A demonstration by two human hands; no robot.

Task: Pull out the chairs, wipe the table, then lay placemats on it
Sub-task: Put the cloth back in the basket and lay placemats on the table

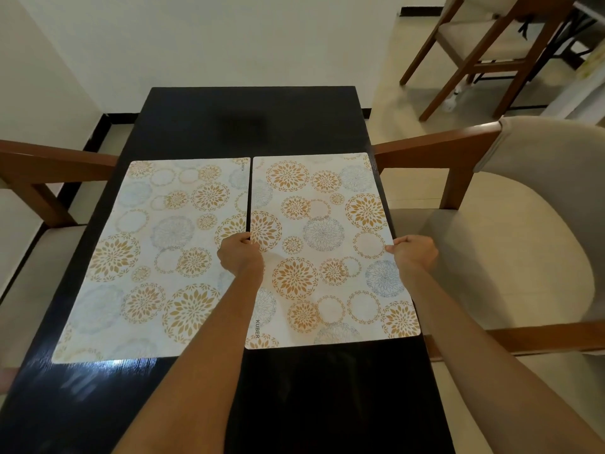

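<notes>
Here, the left hand (240, 257) and right hand (414, 253) pinch opposite edges of the second placemat (324, 250), flat on the dark table (255, 126) beside the first placemat (157, 257); letting go likely comes next.

Glossy black table (255, 126) with fine wood grain; smooth, matt printed placemats (157, 257); chairs (523, 224) of polished brown wood, beige cloth upholstery.

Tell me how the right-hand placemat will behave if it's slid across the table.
The right placemat lies thin and flat, so it probably flexes when lifted. The dark table looks glossy, so the placemat likely slides easily. Both the left hand and right hand pinch its edges, suggesting light weight.
</notes>
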